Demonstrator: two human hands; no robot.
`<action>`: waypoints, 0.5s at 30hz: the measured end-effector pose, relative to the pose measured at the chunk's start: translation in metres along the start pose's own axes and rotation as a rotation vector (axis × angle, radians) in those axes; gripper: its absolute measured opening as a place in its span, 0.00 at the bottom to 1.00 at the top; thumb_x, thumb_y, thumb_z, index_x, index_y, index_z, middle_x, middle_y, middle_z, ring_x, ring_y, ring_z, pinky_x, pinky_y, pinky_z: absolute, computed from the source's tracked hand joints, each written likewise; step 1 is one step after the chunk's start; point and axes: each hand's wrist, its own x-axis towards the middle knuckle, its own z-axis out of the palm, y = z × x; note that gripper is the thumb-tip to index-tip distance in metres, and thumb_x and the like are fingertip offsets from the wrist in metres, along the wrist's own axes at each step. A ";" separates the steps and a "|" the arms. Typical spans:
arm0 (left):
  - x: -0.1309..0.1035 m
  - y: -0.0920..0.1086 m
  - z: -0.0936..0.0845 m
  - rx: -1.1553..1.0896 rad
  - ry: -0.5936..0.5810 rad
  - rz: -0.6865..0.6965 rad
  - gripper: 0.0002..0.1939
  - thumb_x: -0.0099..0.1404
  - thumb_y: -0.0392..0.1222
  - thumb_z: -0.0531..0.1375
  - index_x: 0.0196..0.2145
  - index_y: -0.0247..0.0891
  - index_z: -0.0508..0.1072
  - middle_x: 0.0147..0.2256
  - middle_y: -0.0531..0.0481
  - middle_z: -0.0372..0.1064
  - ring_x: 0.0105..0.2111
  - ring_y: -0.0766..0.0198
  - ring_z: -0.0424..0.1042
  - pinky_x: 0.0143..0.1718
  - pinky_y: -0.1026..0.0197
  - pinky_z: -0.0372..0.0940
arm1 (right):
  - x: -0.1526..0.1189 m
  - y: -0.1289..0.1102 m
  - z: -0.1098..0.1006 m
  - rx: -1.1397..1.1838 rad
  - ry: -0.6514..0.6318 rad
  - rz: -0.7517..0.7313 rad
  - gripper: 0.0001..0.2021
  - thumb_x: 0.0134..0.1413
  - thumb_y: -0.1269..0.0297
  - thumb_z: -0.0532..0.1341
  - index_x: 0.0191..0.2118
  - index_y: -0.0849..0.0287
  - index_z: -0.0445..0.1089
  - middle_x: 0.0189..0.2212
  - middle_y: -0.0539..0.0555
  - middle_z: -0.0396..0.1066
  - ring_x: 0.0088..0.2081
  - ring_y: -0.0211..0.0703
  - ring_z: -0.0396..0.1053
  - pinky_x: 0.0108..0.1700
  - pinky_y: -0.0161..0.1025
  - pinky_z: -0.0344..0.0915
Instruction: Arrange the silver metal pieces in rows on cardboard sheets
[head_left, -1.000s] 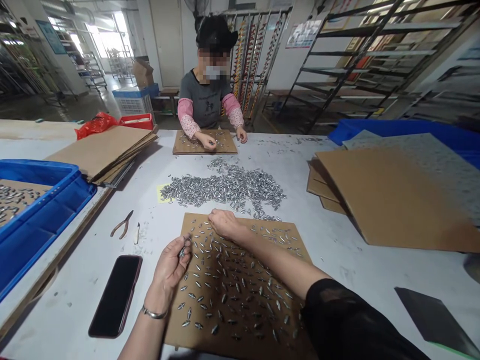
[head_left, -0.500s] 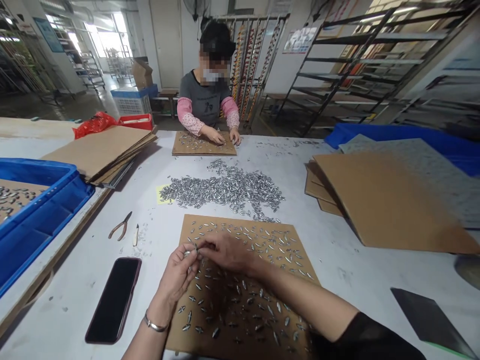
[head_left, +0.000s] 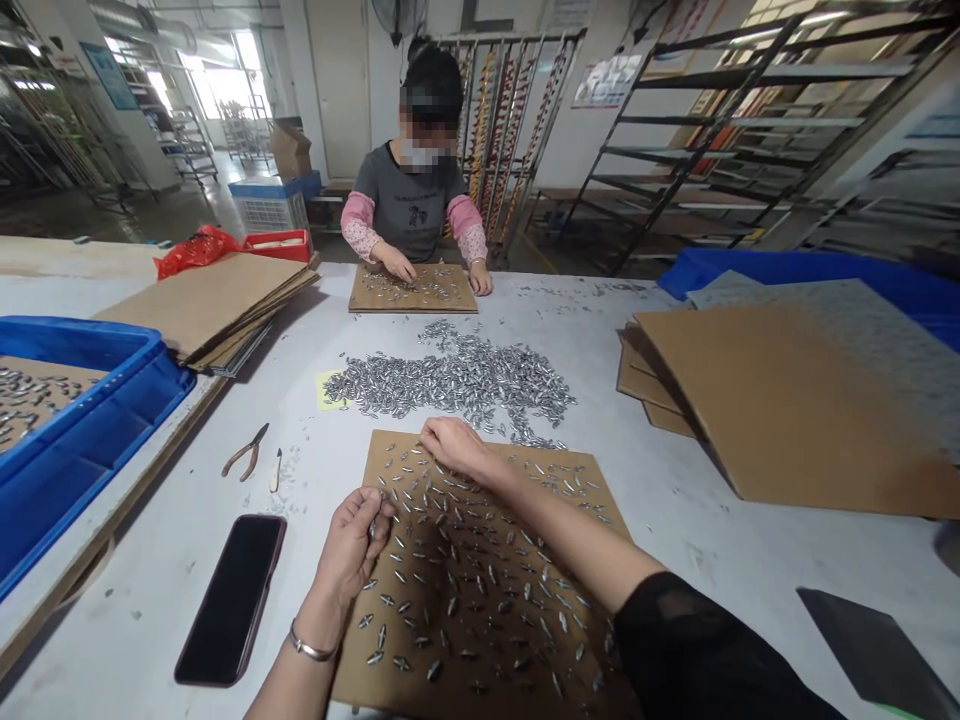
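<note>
My left hand (head_left: pixel 356 535), a bangle on its wrist, is closed in a pinch over the cardboard sheet's left edge. Between its fingers shows a bit of a small silvery metal piece. Across the far left part of the cardboard sheet (head_left: pixel 480 690) reaches my right hand (head_left: pixel 456 447), its fingers curled down at the far edge; what they hold, if anything, is hidden. Many small pointed metal pieces (head_left: pixel 491 575) lie spread over the sheet. Just beyond it is a large heap of similar metal pieces (head_left: pixel 450 375).
To my left lie pliers (head_left: pixel 247 455), a small white-handled tool (head_left: pixel 275 472), a phone (head_left: pixel 231 600) and a blue crate (head_left: pixel 97 470). Cardboard sheets (head_left: pixel 795 400) are stacked at right, near a dark flat plate (head_left: pixel 874 635). Opposite, a co-worker (head_left: pixel 412 205) handles pieces on another cardboard (head_left: pixel 412 305).
My right hand has left my left hand and moved forward to the sheet's far edge. My left hand has shifted slightly back. The co-worker's hand has moved across their board.
</note>
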 end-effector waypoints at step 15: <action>0.006 -0.004 -0.011 -0.063 0.036 -0.057 0.23 0.48 0.50 0.77 0.30 0.32 0.73 0.25 0.55 0.67 0.19 0.78 0.55 0.16 0.72 0.44 | 0.028 0.004 -0.001 0.035 -0.057 0.129 0.06 0.60 0.66 0.61 0.37 0.58 0.76 0.36 0.54 0.78 0.37 0.42 0.72 0.33 0.33 0.57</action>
